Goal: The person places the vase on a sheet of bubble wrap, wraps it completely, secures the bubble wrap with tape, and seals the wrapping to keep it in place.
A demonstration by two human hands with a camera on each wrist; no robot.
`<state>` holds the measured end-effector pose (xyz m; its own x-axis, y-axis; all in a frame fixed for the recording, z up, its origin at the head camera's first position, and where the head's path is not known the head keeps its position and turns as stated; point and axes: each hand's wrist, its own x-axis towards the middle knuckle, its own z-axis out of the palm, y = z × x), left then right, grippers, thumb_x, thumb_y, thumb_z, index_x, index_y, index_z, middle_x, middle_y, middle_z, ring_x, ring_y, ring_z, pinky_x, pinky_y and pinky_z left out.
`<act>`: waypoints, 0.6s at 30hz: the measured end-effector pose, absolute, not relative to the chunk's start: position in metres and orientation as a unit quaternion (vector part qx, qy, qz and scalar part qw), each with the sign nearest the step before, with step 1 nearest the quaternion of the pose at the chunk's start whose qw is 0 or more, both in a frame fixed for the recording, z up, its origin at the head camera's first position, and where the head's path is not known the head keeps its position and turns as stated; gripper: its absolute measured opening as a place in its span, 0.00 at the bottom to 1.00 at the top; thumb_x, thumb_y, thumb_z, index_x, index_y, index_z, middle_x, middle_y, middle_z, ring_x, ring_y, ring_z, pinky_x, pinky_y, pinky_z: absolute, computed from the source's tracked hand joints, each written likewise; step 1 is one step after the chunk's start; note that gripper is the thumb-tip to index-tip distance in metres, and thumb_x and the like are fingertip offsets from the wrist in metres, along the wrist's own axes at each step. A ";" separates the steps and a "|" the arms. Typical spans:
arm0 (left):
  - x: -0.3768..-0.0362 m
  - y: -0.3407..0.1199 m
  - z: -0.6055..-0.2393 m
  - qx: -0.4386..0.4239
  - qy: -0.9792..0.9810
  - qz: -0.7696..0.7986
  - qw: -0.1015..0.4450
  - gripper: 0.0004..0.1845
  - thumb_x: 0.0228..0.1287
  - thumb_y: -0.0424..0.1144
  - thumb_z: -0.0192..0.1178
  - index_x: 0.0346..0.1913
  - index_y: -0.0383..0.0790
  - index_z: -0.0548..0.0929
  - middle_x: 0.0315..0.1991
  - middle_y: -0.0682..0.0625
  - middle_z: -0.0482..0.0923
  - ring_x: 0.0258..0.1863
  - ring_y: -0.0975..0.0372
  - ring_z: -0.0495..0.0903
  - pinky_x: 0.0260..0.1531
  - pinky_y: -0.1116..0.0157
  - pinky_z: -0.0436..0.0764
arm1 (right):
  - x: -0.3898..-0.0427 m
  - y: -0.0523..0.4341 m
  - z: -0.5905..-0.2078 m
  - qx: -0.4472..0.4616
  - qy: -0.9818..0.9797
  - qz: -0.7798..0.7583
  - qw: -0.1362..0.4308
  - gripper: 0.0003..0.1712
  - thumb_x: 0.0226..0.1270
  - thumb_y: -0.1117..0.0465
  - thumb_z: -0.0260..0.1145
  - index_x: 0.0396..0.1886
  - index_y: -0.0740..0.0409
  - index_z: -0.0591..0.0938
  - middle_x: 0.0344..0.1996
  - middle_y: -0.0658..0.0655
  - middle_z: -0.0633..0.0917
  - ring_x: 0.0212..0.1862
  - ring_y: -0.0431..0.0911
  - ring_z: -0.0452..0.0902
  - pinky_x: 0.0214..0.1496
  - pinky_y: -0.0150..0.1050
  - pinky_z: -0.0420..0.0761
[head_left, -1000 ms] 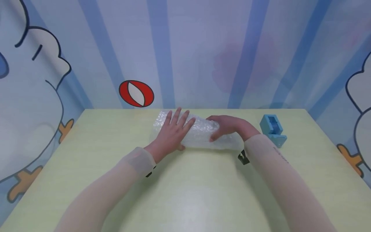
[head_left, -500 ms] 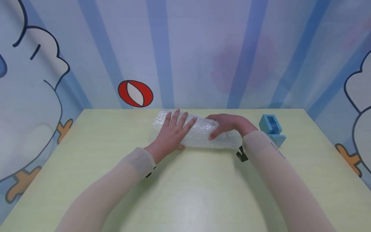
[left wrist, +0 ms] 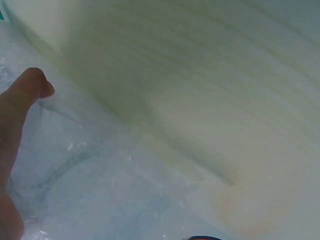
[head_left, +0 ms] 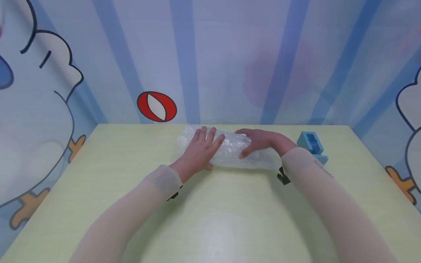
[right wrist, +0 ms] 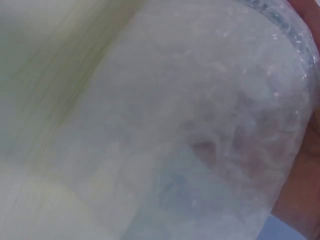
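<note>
Clear bubble-wrap bundle: near far edge of tabletop
Left hand: fingers apart on top, probably steadying
Right hand: grip clamped on bundle, likely anchoring

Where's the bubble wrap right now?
In the head view, the bubble wrap lies centrally, far back on the table, beneath the left hand and gripped by the right hand.
</note>
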<state>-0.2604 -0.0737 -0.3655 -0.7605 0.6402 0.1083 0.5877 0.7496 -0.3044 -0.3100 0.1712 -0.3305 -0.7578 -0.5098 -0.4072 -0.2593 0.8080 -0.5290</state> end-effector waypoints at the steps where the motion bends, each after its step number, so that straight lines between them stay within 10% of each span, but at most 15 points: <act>1: -0.260 -0.073 -0.365 -0.329 -0.930 0.127 0.099 0.56 0.51 0.58 0.78 0.78 0.42 0.61 0.75 0.33 0.62 0.73 0.36 0.65 0.75 0.43 0.67 | -0.309 0.172 -0.331 -0.210 0.909 -0.235 0.274 0.60 0.64 0.48 0.74 0.84 0.54 0.46 0.81 0.71 0.53 0.81 0.68 0.52 0.78 0.67 0.61; 18: -0.251 -0.075 -0.335 -0.331 -0.940 0.082 -0.021 0.58 0.46 0.59 0.79 0.77 0.41 0.63 0.71 0.36 0.69 0.66 0.42 0.73 0.70 0.46 0.73 | -0.222 0.173 -0.348 -0.288 0.950 -0.118 -0.017 0.50 0.65 0.45 0.73 0.79 0.60 0.62 0.76 0.69 0.66 0.77 0.68 0.62 0.73 0.71 0.65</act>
